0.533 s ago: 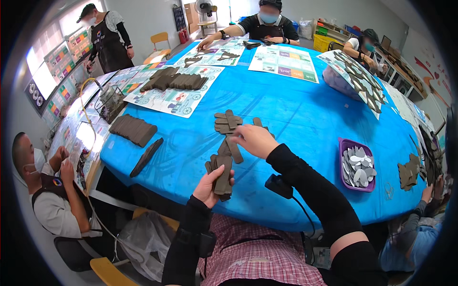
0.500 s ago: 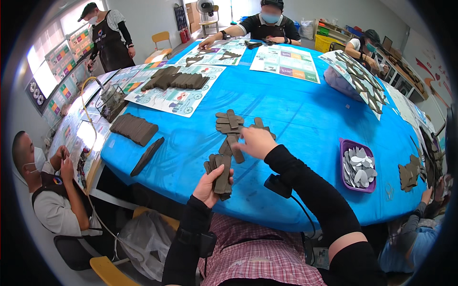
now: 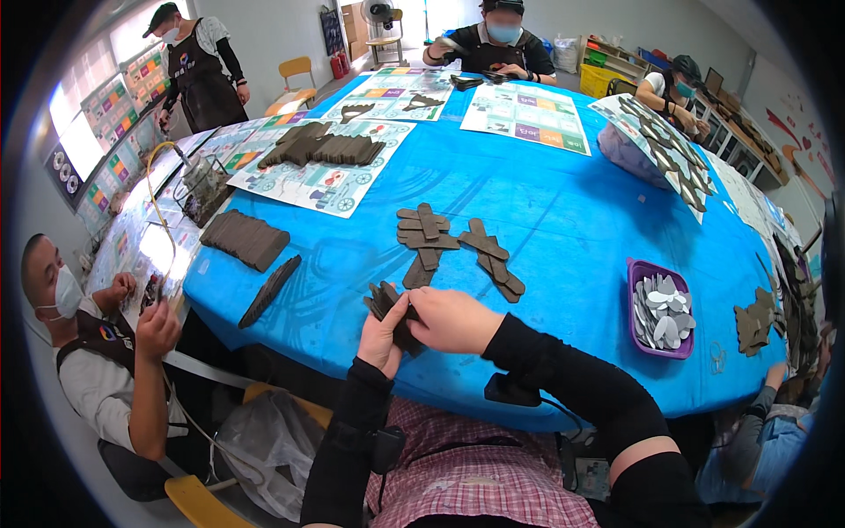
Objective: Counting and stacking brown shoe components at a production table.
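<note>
In front of me, my left hand [image 3: 383, 339] is wrapped round a bunch of dark brown flat strips [image 3: 381, 302] with rounded ends. My right hand [image 3: 456, 321] is closed on the same bunch from the right, its fingertips meeting the left thumb. Just beyond the hands, a loose pile of such strips [image 3: 426, 231] lies crossed over one another on the blue tablecloth. To its right is a smaller crossed group of strips [image 3: 493, 260]. How many strips the hands hold is hidden.
A neat row of brown strips [image 3: 245, 239] and a shorter stack [image 3: 270, 290] lie left. At right stands a purple basket [image 3: 633, 308] with grey and white ovals. Printed sheets [image 3: 339, 198] carry more dark pieces. Co-workers sit or stand around the table.
My right hand has come back from the strip pile to the bunch in my left hand. The strip it was touching has left the pile's front. The far co-worker has drawn an arm back.
</note>
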{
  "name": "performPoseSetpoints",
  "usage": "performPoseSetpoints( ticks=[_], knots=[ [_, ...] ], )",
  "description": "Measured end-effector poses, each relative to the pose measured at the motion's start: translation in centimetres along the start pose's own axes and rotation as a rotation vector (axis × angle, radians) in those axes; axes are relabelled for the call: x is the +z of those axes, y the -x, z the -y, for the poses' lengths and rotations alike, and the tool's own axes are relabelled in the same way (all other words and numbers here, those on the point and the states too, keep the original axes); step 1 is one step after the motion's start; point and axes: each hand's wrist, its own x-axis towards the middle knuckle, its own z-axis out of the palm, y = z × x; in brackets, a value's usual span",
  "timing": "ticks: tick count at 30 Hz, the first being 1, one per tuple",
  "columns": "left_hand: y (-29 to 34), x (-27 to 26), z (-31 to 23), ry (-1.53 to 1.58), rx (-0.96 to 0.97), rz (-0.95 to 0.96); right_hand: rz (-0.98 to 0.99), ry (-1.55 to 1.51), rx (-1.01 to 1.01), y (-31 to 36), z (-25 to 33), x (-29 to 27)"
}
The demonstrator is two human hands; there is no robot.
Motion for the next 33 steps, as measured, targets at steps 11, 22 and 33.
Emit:
performPoseSetpoints(
  ticks=[11,22,33],
  knots=[
    [2.9,0.5,-2.5,-0.303,0.176,0.125,0.247,0.484,-0.508,-7.6,-5.8,-1.3],
    [1.6,-0.5,-1.3,0.005,0.098,0.035,0.029,-0.905,-0.038,-4.4,-4.5,-4.2],
    [2.1,-0.2,1.4,-0.044,-0.164,0.160,-0.223,-0.231,0.093,-3.0,-7.6,-2.4]
  ],
)
